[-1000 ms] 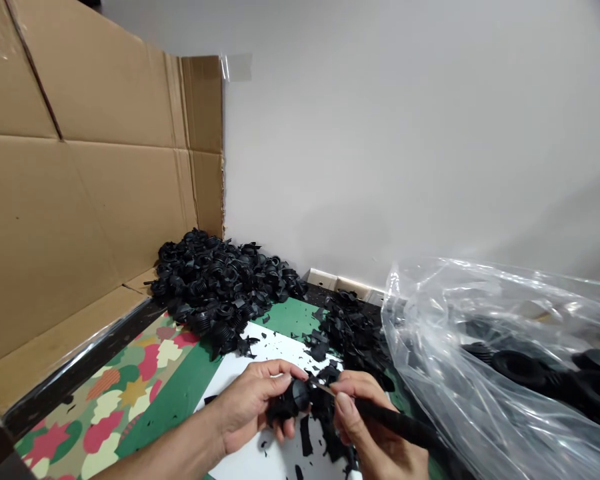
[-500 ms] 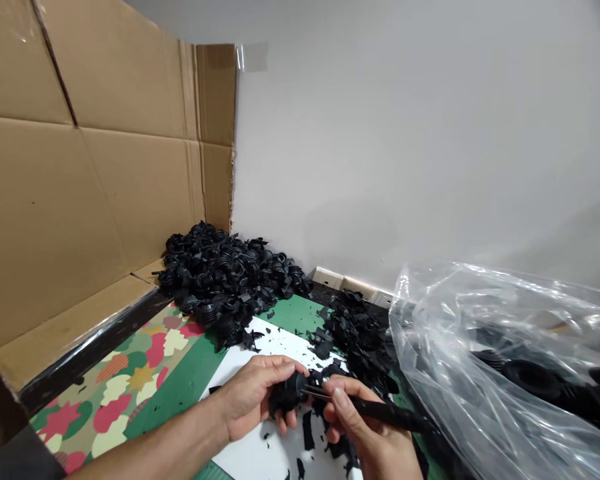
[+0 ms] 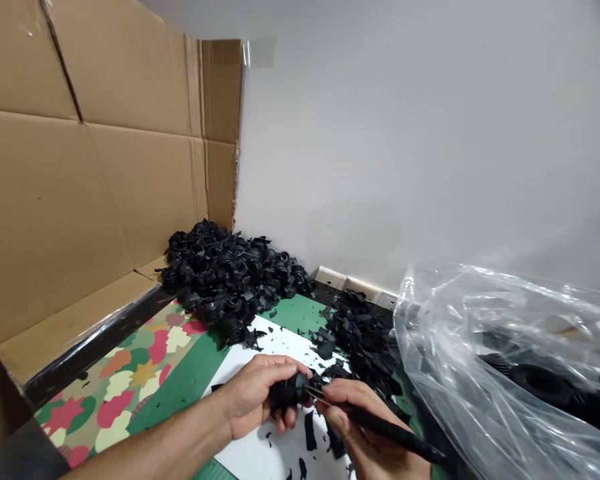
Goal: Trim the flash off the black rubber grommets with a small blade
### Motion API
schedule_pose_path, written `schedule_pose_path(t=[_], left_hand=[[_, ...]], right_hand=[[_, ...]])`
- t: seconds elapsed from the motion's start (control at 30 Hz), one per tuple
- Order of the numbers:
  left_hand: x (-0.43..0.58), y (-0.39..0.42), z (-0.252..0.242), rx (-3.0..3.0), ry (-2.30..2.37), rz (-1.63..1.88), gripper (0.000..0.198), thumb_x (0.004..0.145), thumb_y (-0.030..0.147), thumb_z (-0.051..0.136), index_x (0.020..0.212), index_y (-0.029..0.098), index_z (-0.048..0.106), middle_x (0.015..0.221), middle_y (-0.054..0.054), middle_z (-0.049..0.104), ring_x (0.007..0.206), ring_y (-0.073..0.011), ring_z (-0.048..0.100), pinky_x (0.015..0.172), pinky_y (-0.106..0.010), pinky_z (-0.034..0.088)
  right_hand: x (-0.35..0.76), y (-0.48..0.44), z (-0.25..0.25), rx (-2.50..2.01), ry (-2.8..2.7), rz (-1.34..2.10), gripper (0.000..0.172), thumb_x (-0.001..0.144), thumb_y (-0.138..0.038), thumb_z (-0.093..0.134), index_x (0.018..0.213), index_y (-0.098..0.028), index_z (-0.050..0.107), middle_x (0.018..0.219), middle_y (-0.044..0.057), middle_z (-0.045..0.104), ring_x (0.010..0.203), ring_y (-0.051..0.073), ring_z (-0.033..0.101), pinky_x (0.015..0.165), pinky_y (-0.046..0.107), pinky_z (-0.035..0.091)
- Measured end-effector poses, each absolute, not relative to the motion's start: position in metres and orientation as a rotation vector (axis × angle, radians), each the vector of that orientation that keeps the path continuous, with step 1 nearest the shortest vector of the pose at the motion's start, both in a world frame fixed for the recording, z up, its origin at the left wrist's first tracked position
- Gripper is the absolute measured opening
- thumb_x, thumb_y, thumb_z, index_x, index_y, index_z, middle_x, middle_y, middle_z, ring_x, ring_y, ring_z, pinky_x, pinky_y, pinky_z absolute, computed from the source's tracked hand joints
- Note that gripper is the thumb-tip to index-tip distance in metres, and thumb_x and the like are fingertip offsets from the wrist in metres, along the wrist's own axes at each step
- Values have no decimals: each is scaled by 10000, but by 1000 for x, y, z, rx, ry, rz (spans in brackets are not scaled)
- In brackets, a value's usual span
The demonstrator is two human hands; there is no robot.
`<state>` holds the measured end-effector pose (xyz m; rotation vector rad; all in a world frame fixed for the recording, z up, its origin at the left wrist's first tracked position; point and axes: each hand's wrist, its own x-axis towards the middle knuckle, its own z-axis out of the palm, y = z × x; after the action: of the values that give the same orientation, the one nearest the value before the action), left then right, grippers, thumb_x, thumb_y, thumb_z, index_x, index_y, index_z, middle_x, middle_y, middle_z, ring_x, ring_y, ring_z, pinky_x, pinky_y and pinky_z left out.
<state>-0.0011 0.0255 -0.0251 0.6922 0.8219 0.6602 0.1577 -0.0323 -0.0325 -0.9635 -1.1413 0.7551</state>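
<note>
My left hand (image 3: 260, 395) is closed around a black ribbed rubber part (image 3: 286, 392), which looks like a small bellows boot. In my right hand (image 3: 360, 427) is a slim black-handled tool with a thin metal tip (image 3: 387, 433). The tip touches or lies right against the end of the rubber part; its exact shape is too small to make out. Both hands are over a white sheet (image 3: 253, 453) strewn with black rubber scraps (image 3: 310, 432). The far side of the rubber part is hidden by my fingers.
A big heap of black ribbed parts (image 3: 230, 273) lies against the cardboard wall (image 3: 145, 180). Black scraps (image 3: 363, 333) are piled behind my right hand. At right, a clear plastic bag (image 3: 440, 333) contains more black parts. Green and patterned sheets (image 3: 125, 380) cover the table's left.
The tool in my right hand has turned and tilted slightly, its handle end shifting right. My left hand still grips the rubber part in nearly the same place. The view has shifted a little.
</note>
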Motion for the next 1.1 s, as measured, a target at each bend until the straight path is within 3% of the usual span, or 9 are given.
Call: schedule_pose_path(t=[0.27,0.43,0.5,0.63,0.8,0.93,1.1], left_hand=[[1,20,-20,717,900,710,339,681,396,758,851,115,673,558,-26,667,345,-115,568,313,-178,381],[7,13,-18,770,1040,715,164,654,238,680,756,109,682,390,9,574,295,-106,489,289,-166,284],[7,12,-17,774,1028,715,132,647,201,637,734,112,683,358,25,534,293,-111,485,298,-171,279],[3,17,-13,780,940,734,163,599,172,592,727,119,677,519,-21,644,341,-118,534,351,-210,379],[-1,21,-8,739,911,710,178,543,208,593,708,146,623,611,-57,702,380,-129,560,366,-219,393],[-2,19,-9,788,915,742,257,583,304,725,738,162,578,647,-30,689,421,-104,553,385,-193,374],[-6,21,-15,949,879,813,417,498,238,852,820,151,601,739,-31,696,573,-119,603,516,-215,455]], right_hand=[[145,-39,-29,-1050,-1491,384,128,872,-344,623,813,-278,715,711,0,692,583,154,657,558,227,479],[171,-28,-40,-1142,-1580,36,125,876,-182,568,834,-244,668,737,11,682,631,153,666,629,232,482],[190,-20,-45,-1265,-1504,-45,84,869,-229,591,819,-229,659,726,21,666,629,166,647,610,249,472],[208,-15,-48,-1497,-1308,99,208,862,-408,586,816,-221,663,798,51,673,711,221,658,666,310,460],[191,-24,-40,-1504,-986,525,377,738,-571,654,858,-214,655,675,30,675,644,241,663,657,335,483],[173,-27,-33,-1358,-877,694,389,703,-581,684,791,-203,650,684,15,671,569,184,630,601,291,508],[163,-27,-28,-1265,-850,773,377,712,-554,700,740,-182,646,610,7,631,510,170,592,542,283,490]])
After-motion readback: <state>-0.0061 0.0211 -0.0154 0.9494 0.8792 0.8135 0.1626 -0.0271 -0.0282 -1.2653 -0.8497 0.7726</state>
